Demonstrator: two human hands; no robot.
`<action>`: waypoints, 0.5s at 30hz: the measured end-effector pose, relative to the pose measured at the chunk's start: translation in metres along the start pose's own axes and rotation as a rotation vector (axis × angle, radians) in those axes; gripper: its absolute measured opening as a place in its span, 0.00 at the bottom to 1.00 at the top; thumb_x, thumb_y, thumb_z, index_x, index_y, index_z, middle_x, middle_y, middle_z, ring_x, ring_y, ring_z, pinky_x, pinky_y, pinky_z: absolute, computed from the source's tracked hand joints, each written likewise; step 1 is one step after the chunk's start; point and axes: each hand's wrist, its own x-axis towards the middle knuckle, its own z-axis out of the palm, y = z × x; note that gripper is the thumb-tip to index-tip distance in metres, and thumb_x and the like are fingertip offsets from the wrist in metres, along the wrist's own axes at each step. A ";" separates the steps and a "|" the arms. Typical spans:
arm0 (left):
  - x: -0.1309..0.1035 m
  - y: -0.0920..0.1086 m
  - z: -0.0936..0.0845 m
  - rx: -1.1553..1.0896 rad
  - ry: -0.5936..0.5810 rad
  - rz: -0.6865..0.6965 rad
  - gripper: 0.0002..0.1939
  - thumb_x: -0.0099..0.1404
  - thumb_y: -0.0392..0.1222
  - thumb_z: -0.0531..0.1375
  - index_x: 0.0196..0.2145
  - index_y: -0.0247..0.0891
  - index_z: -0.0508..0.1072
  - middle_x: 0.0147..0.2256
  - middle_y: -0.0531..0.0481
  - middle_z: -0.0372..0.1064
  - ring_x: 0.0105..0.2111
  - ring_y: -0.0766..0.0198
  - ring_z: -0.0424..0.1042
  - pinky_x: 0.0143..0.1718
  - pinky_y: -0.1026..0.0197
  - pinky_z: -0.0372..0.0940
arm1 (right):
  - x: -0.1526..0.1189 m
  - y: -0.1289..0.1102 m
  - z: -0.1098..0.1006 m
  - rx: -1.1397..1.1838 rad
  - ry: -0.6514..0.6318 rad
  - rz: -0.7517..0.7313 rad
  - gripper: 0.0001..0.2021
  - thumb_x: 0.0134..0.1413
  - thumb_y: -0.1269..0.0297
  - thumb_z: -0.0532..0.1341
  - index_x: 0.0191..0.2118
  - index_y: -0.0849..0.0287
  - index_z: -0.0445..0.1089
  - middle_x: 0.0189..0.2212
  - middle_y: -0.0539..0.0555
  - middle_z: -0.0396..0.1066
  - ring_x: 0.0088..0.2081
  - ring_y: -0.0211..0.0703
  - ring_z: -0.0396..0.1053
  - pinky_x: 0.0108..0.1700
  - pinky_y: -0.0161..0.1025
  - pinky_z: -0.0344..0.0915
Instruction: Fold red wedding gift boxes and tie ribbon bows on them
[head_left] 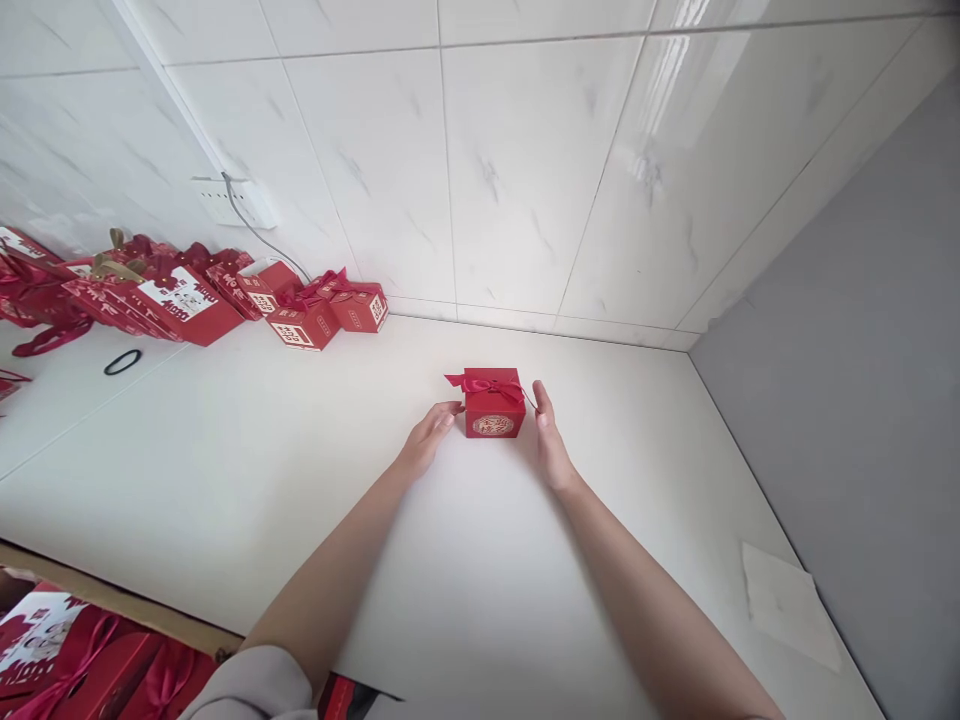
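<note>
A soft, pale grey sleeve (251,688) is nearest, well in front and to the left of the red gift box (480,423), which stands upright on the smooth white tabletop (465,590). The left hand (431,437) has its fingertips at the gift box's left side; the right hand (553,437) is just right of it, fingers extended, where a ribbon end reaches them. I cannot tell whether either hand is gripping.

The cube looks like thin, stiff card, so probably light, dent-prone and a little slick. Opposite side walls, low down, seem the best hold, since the satin ribbon bow (491,388) on top would likely slip or loosen. A round, pale lattice medallion (493,426) marks its front.

Behind and left of the gift box sit angular red favor boxes (304,325); farther left, a thin black ring (122,362). Glossy marbled tiles (517,180) rise behind it. Right and nearer lies a flat white sheet (791,605).
</note>
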 end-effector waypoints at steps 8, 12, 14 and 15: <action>0.001 0.007 0.002 -0.133 0.122 0.002 0.26 0.68 0.60 0.52 0.52 0.38 0.69 0.52 0.43 0.71 0.55 0.49 0.67 0.56 0.50 0.60 | 0.006 0.002 -0.010 0.138 0.090 0.028 0.32 0.64 0.38 0.40 0.57 0.54 0.63 0.52 0.60 0.71 0.57 0.52 0.67 0.58 0.52 0.61; 0.001 0.010 -0.002 -0.151 0.123 -0.006 0.21 0.67 0.57 0.54 0.49 0.40 0.72 0.51 0.45 0.72 0.53 0.50 0.68 0.55 0.51 0.60 | 0.003 -0.001 -0.004 0.177 -0.067 0.048 0.29 0.64 0.39 0.42 0.58 0.52 0.62 0.49 0.58 0.73 0.52 0.51 0.70 0.54 0.50 0.65; 0.001 0.009 -0.005 -0.199 0.118 -0.035 0.20 0.67 0.55 0.55 0.48 0.41 0.72 0.50 0.45 0.73 0.51 0.50 0.69 0.54 0.51 0.61 | 0.001 -0.002 -0.003 0.170 -0.133 0.089 0.30 0.64 0.38 0.40 0.54 0.54 0.65 0.31 0.56 0.76 0.35 0.50 0.74 0.43 0.48 0.69; 0.002 0.008 -0.007 -0.224 0.106 -0.057 0.20 0.66 0.55 0.55 0.49 0.41 0.72 0.49 0.45 0.73 0.50 0.50 0.70 0.53 0.50 0.61 | 0.001 -0.002 -0.003 0.150 -0.147 0.099 0.31 0.63 0.38 0.40 0.50 0.55 0.68 0.24 0.54 0.73 0.28 0.48 0.72 0.38 0.47 0.69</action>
